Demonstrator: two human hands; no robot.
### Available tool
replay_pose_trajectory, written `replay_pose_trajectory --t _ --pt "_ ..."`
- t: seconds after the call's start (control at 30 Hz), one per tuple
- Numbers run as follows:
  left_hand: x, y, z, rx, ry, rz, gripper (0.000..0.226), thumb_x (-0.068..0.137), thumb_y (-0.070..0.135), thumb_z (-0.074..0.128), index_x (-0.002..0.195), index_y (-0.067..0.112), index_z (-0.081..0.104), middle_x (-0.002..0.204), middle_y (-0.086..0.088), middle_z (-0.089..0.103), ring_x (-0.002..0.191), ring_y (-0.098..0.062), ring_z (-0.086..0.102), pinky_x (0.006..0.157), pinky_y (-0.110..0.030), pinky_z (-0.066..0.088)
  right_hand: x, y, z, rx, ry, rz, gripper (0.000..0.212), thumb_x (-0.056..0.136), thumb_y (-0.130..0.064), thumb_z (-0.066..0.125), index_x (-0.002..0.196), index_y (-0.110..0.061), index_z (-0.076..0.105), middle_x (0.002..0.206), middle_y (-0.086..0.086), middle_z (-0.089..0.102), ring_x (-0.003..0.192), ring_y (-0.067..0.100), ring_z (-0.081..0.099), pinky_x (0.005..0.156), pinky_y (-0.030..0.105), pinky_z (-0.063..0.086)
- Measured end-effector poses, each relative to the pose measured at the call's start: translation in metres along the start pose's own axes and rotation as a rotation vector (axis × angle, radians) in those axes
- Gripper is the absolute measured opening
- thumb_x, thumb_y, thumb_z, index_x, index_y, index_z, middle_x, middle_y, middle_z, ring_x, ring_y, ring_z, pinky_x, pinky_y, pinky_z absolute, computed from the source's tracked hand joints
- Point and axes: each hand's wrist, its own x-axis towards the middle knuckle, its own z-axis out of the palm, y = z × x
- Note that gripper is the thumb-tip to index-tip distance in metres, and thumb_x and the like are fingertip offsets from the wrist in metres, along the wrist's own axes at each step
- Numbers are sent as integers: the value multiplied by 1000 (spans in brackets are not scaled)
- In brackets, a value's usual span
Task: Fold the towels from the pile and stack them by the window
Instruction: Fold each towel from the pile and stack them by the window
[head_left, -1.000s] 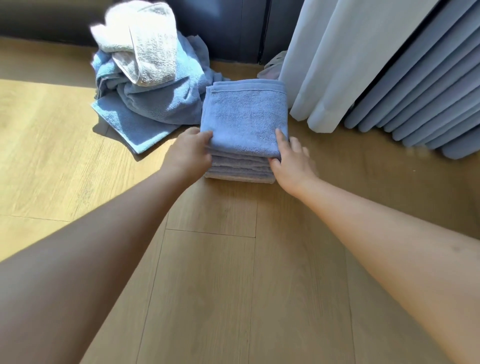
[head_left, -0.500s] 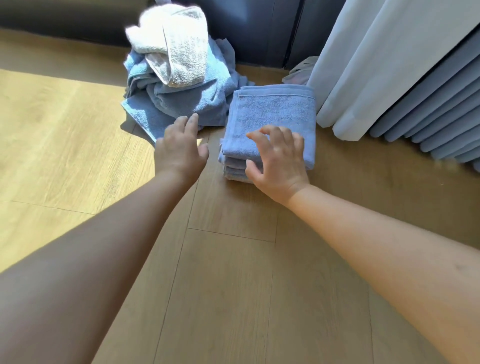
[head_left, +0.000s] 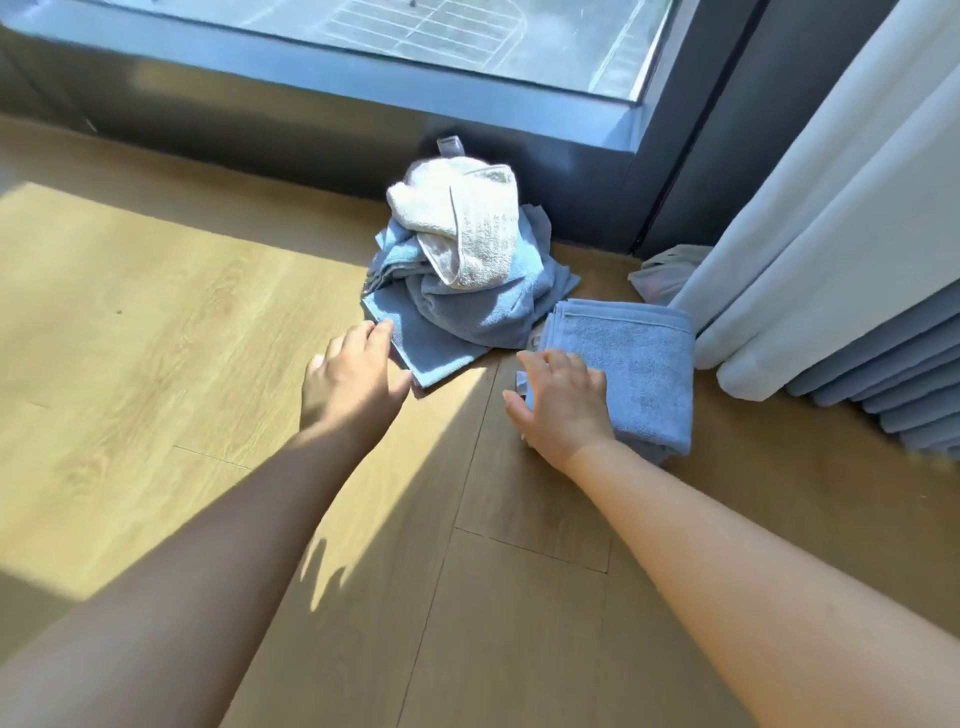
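Two hands, fingers loosely spread: left hand (head_left: 353, 384) seemingly touches the near corner of the pile (head_left: 483, 306); right hand (head_left: 566, 405) rests on the folded stack (head_left: 641, 358).

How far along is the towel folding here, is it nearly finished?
Partly done. Done: a neat stack of folded blue terry towels lies beside the pale curtain, by the window. In hand: the right hand rests on that stack; the left hand reaches a blue towel in the crumpled pile. Left: that pile, white towel on top, unfolded.
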Motion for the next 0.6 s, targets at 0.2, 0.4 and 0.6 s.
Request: replay_pose_trajectory --t 0.2,0.4,0.6 --pt "26 -2 -24 82 12 10 58 92 38 48 142 18 29 145 -3 35 131 -23 34 101 -36 30 48 -24 -19 -67 -19 -53 35 93 -31 40 125 -16 43 126 4 46 117 24 38 94 37 28" --pt "64 5 15 113 -20 -2 57 95 39 41 145 18 22 151 -2 24 137 -20 24 107 -35 25 114 -8 2 -293 -158 -242 50 95 -30 37 141 -13 28 156 2 8 139 22 14 106 46 23" --pt "77 7 28 132 -37 -50 55 96 38 39 144 17 22 149 -4 24 136 -22 25 106 -37 25 157 -10 13 -397 -277 -312 40 94 -26 38 132 -13 41 157 0 -6 142 23 9 105 45 22"
